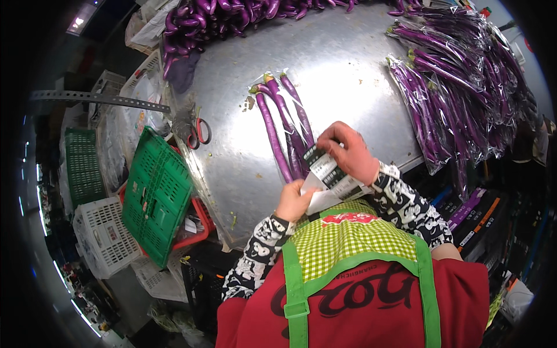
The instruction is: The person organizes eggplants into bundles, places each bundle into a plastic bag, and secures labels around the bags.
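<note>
Near the front edge of the metal table, my left hand (295, 200) grips the lower part of a white sheet of printed labels (325, 180). My right hand (348, 151) is closed on the upper part of that sheet, fingers curled at a dark, printed strip. Just beyond my hands lie three long purple eggplants (268, 124) in clear wrapping, stem ends pointing away from me; their lower ends are partly hidden by the sheet and my hands.
A metal table (226, 185) holds red-handled scissors (198, 132) at left, loose eggplants (220, 17) at the back, and bagged eggplants (452, 93) at right. Left of it stand a green crate (155, 191), a white crate (104, 235) and a perforated metal bar (98, 100).
</note>
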The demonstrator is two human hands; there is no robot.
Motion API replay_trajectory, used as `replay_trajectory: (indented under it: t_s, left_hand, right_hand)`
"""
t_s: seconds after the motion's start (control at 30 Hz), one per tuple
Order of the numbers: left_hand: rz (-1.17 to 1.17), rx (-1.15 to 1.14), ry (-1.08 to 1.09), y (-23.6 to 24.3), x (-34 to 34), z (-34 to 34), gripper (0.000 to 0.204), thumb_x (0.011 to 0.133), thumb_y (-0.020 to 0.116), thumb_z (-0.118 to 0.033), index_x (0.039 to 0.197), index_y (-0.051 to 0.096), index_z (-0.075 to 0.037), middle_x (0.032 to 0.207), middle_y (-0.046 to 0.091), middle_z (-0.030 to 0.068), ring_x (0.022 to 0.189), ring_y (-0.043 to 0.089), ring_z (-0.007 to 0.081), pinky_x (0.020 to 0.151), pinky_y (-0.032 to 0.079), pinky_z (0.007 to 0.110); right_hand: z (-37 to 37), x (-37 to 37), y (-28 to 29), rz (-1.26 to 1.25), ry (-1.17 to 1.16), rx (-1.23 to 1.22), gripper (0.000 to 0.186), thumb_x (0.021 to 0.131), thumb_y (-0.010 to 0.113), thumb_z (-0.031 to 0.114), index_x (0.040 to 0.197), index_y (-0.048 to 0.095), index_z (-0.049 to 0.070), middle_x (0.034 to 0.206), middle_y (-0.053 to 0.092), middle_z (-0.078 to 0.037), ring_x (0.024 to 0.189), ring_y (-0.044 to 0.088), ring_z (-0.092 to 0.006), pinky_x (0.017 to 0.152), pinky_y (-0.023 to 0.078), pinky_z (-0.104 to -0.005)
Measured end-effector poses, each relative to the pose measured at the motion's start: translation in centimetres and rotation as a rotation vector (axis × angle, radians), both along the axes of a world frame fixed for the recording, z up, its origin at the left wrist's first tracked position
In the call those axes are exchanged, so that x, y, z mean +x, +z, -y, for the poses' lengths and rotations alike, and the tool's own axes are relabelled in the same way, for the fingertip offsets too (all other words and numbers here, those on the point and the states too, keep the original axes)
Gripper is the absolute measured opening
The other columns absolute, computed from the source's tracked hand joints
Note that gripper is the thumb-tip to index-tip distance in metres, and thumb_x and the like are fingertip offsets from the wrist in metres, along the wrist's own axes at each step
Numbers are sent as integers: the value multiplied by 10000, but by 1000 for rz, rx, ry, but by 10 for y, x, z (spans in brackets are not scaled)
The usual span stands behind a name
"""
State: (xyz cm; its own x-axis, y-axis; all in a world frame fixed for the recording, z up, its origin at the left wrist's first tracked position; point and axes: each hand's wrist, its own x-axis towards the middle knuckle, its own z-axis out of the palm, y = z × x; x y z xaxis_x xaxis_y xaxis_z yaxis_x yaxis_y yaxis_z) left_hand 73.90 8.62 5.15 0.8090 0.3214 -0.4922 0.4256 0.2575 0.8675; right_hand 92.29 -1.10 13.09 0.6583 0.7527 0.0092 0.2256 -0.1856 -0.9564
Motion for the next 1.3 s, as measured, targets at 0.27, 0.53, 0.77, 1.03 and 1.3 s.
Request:
replay_trajectory:
  t_s: [0.27,0.53,0.77,1.03,1.3]
  left_hand:
    - [13,566,-210,42,-27,-15,186,697,725,-108,825,664,14,747,655,129,661,630,174,602,474,302]
    - [634,707,-66,45,48,-15,48,698,657,-17,691,610,-7,679,601,113,637,595,289,587,463,344]
    - [721,992,-166,-15,93,-48,121,688,627,-82,623,538,-30,612,534,113,637,536,316,670,417,416]
    - [531,935,-161,-29,70,-59,117,682,640,-57,626,541,-33,677,576,96,660,555,289,654,437,365]
    - [613,693,-39,18,81,-20,153,692,632,43,835,646,-8,875,629,104,772,627,222,628,497,305]
  right_hand:
    - [-83,29,-58,19,-38,-301,378,830,669,325,1010,615,-3,992,626,-123,919,599,-208,821,468,-325]
    - [-105,32,-87,12,-10,-493,826,764,633,570,1321,412,3,1219,492,-252,1121,521,-377,972,413,-418]
    - [-54,62,-73,-130,44,-286,723,824,629,434,1379,375,47,1393,402,-195,1255,430,-335,1039,372,-382]
    - [201,290,17,1383,-558,-1044,579,676,603,40,1244,493,73,1200,538,-99,1089,514,-296,946,397,-394]
    - [273,361,1,1295,-376,-1519,381,740,613,116,1116,555,133,1143,568,-67,1061,535,-262,897,401,-427]
